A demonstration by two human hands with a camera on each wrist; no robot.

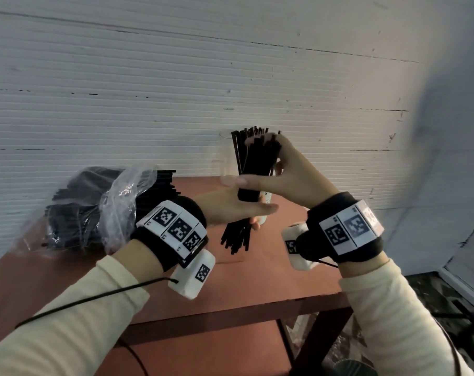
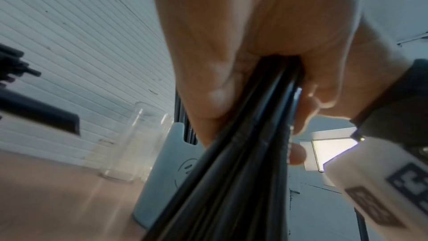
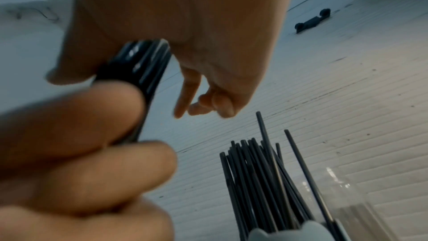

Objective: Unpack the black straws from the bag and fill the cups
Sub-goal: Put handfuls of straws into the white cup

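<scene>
step: squaring up a bundle of black straws (image 1: 246,183) between both hands above the table (image 1: 257,280), before it goes into a cup.
left hand (image 1: 230,206): palm up under the bundle's lower part, fingers wrapped round it; lower straw ends splay out below the hand, toward the near side.
right hand (image 1: 282,169): thumb and fingers pinching the bundle's upper part, wrist cocked up, forearm coming in from the near right.
bundle pose: roughly upright, top leaning slightly right, clear of the table.
cups: grey cup (image 2: 166,171) just behind the hands, already holding straws (image 3: 254,180); clear cup (image 1: 226,158) to its left at the far edge looks empty. Right wrist view shows more clear plastic (image 3: 347,199) beside the grey cup; can't tell how many clear cups.
bag (image 1: 94,210): clear plastic, lying far left on the table, mouth open toward the right, lots of straws inside.
how to do it well: my read is close the splay first. Tighten the left grip and tap the lower ends level, then lead with them into the clear cup.
risk: light clear cup may tip if loose ends catch its rim; lower straight down and release only once ends are inside.
progress: early, judging by how full the bag is.
</scene>
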